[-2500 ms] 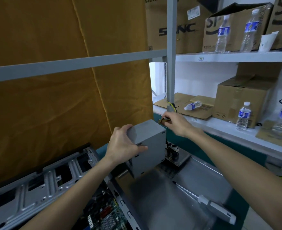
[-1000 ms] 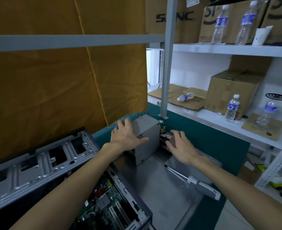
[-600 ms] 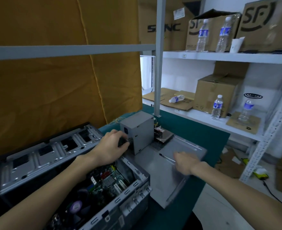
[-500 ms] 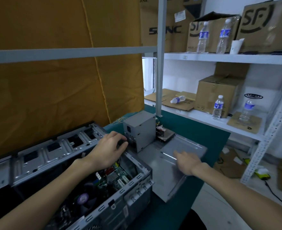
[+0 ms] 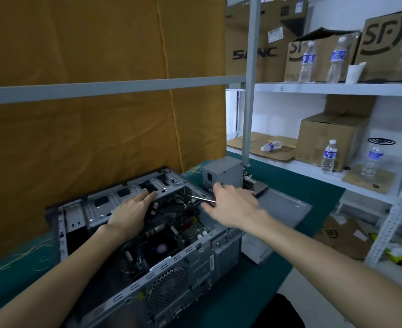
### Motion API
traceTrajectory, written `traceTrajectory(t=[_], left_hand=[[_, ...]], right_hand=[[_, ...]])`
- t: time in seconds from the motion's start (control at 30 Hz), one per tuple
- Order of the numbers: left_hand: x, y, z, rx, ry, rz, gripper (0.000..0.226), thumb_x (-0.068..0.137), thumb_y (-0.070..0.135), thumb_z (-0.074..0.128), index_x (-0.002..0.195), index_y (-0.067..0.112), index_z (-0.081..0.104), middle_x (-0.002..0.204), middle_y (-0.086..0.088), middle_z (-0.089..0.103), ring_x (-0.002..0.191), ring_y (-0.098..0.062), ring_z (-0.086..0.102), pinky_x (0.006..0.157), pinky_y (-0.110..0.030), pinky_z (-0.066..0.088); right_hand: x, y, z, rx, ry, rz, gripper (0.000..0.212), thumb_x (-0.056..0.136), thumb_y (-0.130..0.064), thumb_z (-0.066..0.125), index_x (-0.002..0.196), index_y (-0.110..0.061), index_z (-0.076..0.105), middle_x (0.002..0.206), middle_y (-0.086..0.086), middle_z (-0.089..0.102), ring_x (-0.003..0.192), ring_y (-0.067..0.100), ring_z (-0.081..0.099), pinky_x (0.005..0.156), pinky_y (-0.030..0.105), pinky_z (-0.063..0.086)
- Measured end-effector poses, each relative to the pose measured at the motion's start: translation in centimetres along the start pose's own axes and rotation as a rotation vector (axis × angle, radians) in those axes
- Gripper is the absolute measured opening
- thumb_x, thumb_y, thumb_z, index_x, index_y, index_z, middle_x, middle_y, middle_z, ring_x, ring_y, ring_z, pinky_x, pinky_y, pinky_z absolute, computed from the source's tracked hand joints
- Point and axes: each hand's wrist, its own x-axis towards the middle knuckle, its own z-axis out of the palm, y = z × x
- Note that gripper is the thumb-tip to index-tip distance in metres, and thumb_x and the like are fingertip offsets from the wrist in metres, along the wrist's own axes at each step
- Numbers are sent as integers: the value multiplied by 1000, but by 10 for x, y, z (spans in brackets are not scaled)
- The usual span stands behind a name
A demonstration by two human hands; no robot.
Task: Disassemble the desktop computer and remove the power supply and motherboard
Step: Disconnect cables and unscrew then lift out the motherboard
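Moving on: boxy grey metal power supply (image 5: 221, 172) now parked beside open grey steel case (image 5: 147, 235). Right hand (image 5: 233, 204) has picked up slim metal-shafted screwdriver (image 5: 201, 198); left hand (image 5: 132, 213) flat, relaxed on chassis. Green motherboard (image 5: 171, 235) inside, next.

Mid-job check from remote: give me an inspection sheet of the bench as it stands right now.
Surface: green mat covers the bench.
Job's things: open computer case lies on its side, motherboard seated inside; power supply stands out of the case on the side panel.
Clutter: small part beside the power supply, too dim to name.
Hands: left hand rests flat on the drive bay frame; right hand has a grip on a screwdriver over the case.
Cables: black leads loose inside the case.
Surroundings: yellow curtain behind; shelves with cartons and water bottles.
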Motion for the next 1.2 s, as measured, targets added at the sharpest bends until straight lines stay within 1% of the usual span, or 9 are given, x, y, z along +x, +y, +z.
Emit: traceTrajectory(t=[0.1, 0.37, 0.6, 0.67, 0.8, 0.9, 1.0, 1.1, 1.2], left_hand=[[-4, -10, -5, 126, -4, 19, 90, 90, -10, 51, 162, 25, 10, 168, -3, 17, 142, -30, 43, 89, -40, 54], [-17, -10, -13, 317, 9, 50, 85, 89, -6, 54, 161, 16, 15, 159, -8, 34, 127, -32, 56, 86, -40, 52], [-75, -20, -13, 385, 4, -68, 83, 87, -3, 55, 159, 15, 17, 157, -6, 40, 119, -27, 63, 81, -35, 54], [-97, -18, -14, 417, -12, -120, 79, 89, -2, 55, 158, 13, 19, 156, -7, 40, 116, -26, 64, 77, -33, 54], [-132, -15, -12, 482, -48, -197, 61, 91, 9, 59, 146, 10, 33, 136, -4, 53, 104, -22, 68, 66, -30, 46], [-128, -18, -17, 383, -18, -217, 50, 91, 18, 61, 138, 17, 44, 130, -2, 55, 114, -23, 61, 79, -31, 49], [-107, -27, -20, 178, -38, -149, 74, 89, 12, 61, 154, 20, 26, 157, -8, 32, 143, -29, 37, 111, -37, 39], [-94, -30, -24, 24, -130, -117, 90, 89, -3, 56, 162, 21, 9, 168, -5, 13, 148, -30, 33, 106, -40, 44], [-90, -29, -22, 26, -133, -128, 90, 90, -8, 50, 162, 17, 3, 170, -4, 6, 151, -30, 28, 105, -43, 48]], right_hand=[[2, -1, 3, -69, 2, -9, 30, 98, -46, 56, 94, -17, 48, 84, 6, 62, 68, 28, 54, 53, 33, 36], [2, -4, 2, -88, -35, -72, 20, 101, -30, 53, 88, -16, 55, 72, 2, 49, 66, 29, 50, 61, 34, 36], [9, -28, 2, -133, -52, -254, 12, 97, -27, 59, 88, -18, 58, 67, -4, 44, 69, 29, 55, 62, 36, 37], [14, -38, 2, -127, -49, -305, 8, 95, -26, 60, 95, -19, 63, 71, -2, 52, 76, 31, 62, 63, 36, 36], [24, -58, 3, -113, -41, -370, 23, 94, -28, 62, 116, -23, 68, 91, 7, 71, 88, 32, 69, 67, 37, 44], [27, -64, 8, -209, -30, -354, 21, 95, -34, 59, 106, -19, 68, 94, 9, 72, 88, 33, 69, 68, 38, 48], [30, -60, 11, -206, -67, -320, 25, 94, -35, 61, 79, -16, 62, 74, 3, 62, 73, 31, 66, 67, 38, 55], [38, -57, 14, -210, -72, -332, 28, 91, -33, 62, 69, -18, 53, 63, -1, 51, 64, 29, 59, 62, 38, 52], [50, -56, 16, -232, -54, -355, 22, 89, -36, 60, 72, -22, 58, 62, -4, 50, 64, 28, 58, 60, 37, 48]])
